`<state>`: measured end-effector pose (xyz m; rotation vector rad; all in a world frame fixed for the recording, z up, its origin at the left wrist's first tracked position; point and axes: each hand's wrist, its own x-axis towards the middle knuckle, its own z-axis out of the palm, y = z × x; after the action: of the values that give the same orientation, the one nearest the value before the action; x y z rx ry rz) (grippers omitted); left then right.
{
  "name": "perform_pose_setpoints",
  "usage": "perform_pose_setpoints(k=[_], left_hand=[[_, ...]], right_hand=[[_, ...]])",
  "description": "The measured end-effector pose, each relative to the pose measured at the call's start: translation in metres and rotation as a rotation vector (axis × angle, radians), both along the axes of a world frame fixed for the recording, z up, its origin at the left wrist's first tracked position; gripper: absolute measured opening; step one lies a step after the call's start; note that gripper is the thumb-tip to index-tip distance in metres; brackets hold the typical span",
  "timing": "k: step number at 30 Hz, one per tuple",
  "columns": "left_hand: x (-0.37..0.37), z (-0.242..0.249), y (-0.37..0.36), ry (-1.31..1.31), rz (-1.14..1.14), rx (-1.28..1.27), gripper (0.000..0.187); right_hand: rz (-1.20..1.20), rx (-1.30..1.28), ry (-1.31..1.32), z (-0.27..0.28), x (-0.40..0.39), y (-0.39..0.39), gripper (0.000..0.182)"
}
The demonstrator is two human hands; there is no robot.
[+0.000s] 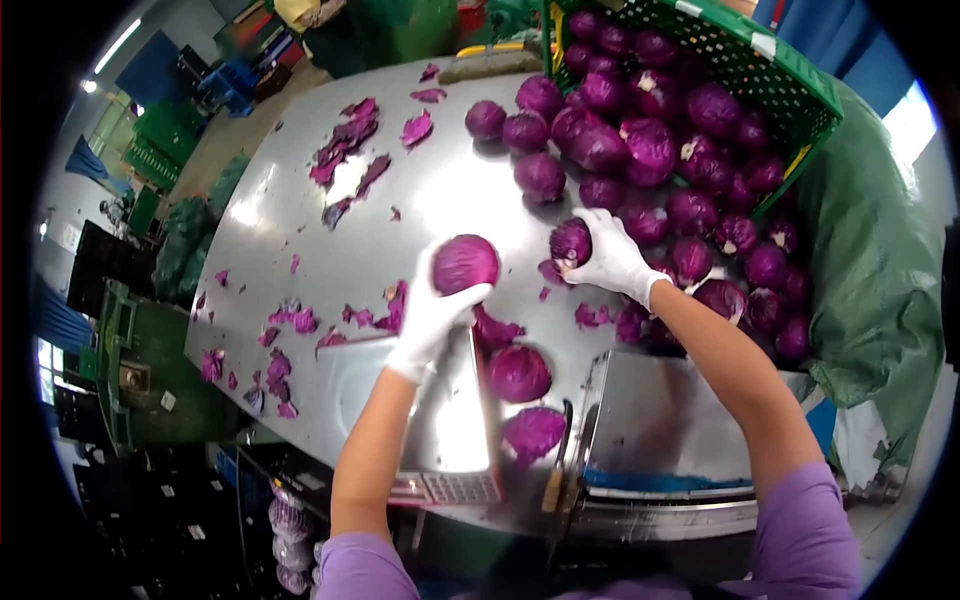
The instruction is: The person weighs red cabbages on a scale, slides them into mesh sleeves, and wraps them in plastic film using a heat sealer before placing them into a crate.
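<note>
My left hand (pixel 424 318), in a white glove, is closed around a peeled red cabbage (pixel 466 262) above the far edge of a weighing scale (pixel 440 420). To the right, my gloved right hand (pixel 612 258) has its fingers curled over a smaller red cabbage (pixel 571 242) at the edge of the pile; a torn leaf lies under it. Another red cabbage (pixel 520 373) rests on the table beside the scale. Nearer me are a loose cabbage leaf (pixel 534 433) and a knife (pixel 553 485) with a wooden handle.
A green crate (pixel 735 55) lies tipped at the back right, red cabbages (pixel 648 150) spilling from it. Purple leaf scraps (pixel 345 135) are scattered over the metal table (pixel 260 240). A steel box (pixel 660 425) stands at the front right, beside a green sheet (pixel 860 270).
</note>
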<state>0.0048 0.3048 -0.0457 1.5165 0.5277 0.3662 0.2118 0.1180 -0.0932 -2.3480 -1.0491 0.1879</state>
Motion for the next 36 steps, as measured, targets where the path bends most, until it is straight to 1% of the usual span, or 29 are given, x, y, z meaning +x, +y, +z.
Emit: perform_pose_setpoints(k=[2, 3, 4, 6, 8, 9, 10, 12, 13, 16, 17, 18, 19, 20, 22, 23, 24, 25, 26, 27, 28, 29, 30, 31, 32, 33, 34, 35, 36], left_hand=[[-0.061, 0.009, 0.006, -0.039, 0.126, 0.287, 0.077], [-0.089, 0.017, 0.002, -0.016, 0.205, 0.288, 0.078], [-0.114, 0.024, 0.000, -0.003, 0.280, 0.294, 0.079], [-0.163, 0.012, 0.006, 0.151, 0.419, 0.489, 0.085], [-0.196, -0.001, -0.002, 0.253, 0.494, 0.641, 0.087], [-0.201, -0.001, -0.017, 0.337, 0.518, 0.609, 0.087], [-0.213, -0.022, -0.018, 0.436, 0.440, 0.740, 0.093], [-0.226, -0.042, -0.031, 0.353, 0.368, 0.795, 0.099], [-0.231, -0.043, -0.031, 0.395, 0.327, 0.766, 0.106], [-0.236, -0.036, -0.025, 0.341, 0.266, 0.646, 0.104], [-0.238, -0.037, -0.016, 0.312, 0.226, 0.635, 0.103], [-0.237, -0.031, -0.017, 0.263, 0.253, 0.569, 0.096], [-0.239, -0.049, -0.005, 0.188, 0.293, 0.597, 0.093], [-0.229, -0.028, -0.024, 0.118, 0.380, 0.398, 0.090], [-0.229, -0.037, -0.022, 0.141, 0.453, 0.496, 0.087], [-0.228, -0.047, -0.019, 0.182, 0.514, 0.494, 0.087], [-0.224, -0.034, -0.037, 0.152, 0.554, 0.453, 0.088], [-0.222, -0.037, -0.039, 0.196, 0.633, 0.466, 0.089], [-0.226, -0.047, -0.033, 0.262, 0.674, 0.561, 0.090], [-0.222, -0.040, -0.041, 0.274, 0.713, 0.514, 0.090], [-0.219, -0.032, -0.049, 0.290, 0.756, 0.468, 0.090], [-0.219, -0.032, -0.049, 0.311, 0.774, 0.495, 0.090], [-0.216, -0.032, -0.049, 0.310, 0.773, 0.497, 0.090], [-0.215, -0.035, -0.046, 0.303, 0.792, 0.514, 0.090], [-0.219, -0.040, -0.039, 0.301, 0.823, 0.531, 0.090], [-0.225, -0.063, -0.016, 0.222, 0.830, 0.617, 0.088], [-0.218, -0.045, -0.033, 0.085, 0.784, 0.537, 0.082], [-0.204, -0.013, -0.064, 0.005, 0.769, 0.355, 0.077], [-0.202, -0.023, -0.059, -0.116, 0.820, 0.301, 0.076]], right_hand=[[0.175, 0.210, -0.045, 0.031, -0.047, 0.007, 0.084], [0.270, 0.279, 0.019, 0.045, -0.073, 0.015, 0.080], [0.379, 0.252, 0.116, 0.066, -0.100, 0.020, 0.076], [0.446, 0.252, 0.134, 0.071, -0.154, 0.037, 0.078], [0.496, 0.176, 0.027, 0.061, -0.202, 0.052, 0.084], [0.504, 0.105, 0.021, 0.053, -0.224, 0.058, 0.086], [0.509, 0.033, 0.016, 0.045, -0.244, 0.062, 0.087], [0.392, 0.005, -0.202, 0.039, -0.277, 0.064, 0.091], [0.389, 0.001, -0.193, 0.036, -0.280, 0.062, 0.099], [0.396, 0.125, -0.197, 0.030, -0.278, 0.055, 0.105], [0.411, 0.106, -0.127, 0.037, -0.277, 0.049, 0.109], [0.418, 0.049, -0.169, 0.037, -0.273, 0.045, 0.110], [0.427, 0.060, -0.144, 0.054, -0.269, 0.030, 0.109], [0.427, 0.070, -0.118, 0.070, -0.264, 0.009, 0.107], [0.315, 0.207, -0.085, 0.072, -0.254, -0.039, 0.106], [0.247, 0.269, -0.085, 0.079, -0.242, -0.072, 0.096], [0.186, 0.368, -0.133, 0.094, -0.225, -0.111, 0.075], [0.094, 0.221, -0.065, 0.113, -0.208, -0.152, 0.053], [-0.099, 0.534, -0.362, 0.092, -0.193, -0.195, 0.041], [-0.229, 0.500, -0.456, 0.073, -0.170, -0.242, 0.040], [-0.423, 0.520, -0.370, 0.078, -0.159, -0.291, 0.032], [-0.612, 0.412, -0.404, 0.064, -0.141, -0.344, 0.022], [-0.906, 0.515, -0.246, 0.054, -0.127, -0.390, 0.015], [-1.050, 0.584, -0.135, 0.038, -0.112, -0.439, 0.020], [-1.191, 0.483, -0.255, 0.018, -0.096, -0.481, 0.025], [-1.247, 0.329, -0.214, -0.018, -0.074, -0.529, 0.029], [-1.250, 0.388, -0.007, -0.022, -0.063, -0.546, 0.032], [-1.200, 0.478, -0.122, -0.041, -0.046, -0.553, 0.035], [-1.154, 0.650, 0.044, -0.058, -0.043, -0.564, 0.044]])
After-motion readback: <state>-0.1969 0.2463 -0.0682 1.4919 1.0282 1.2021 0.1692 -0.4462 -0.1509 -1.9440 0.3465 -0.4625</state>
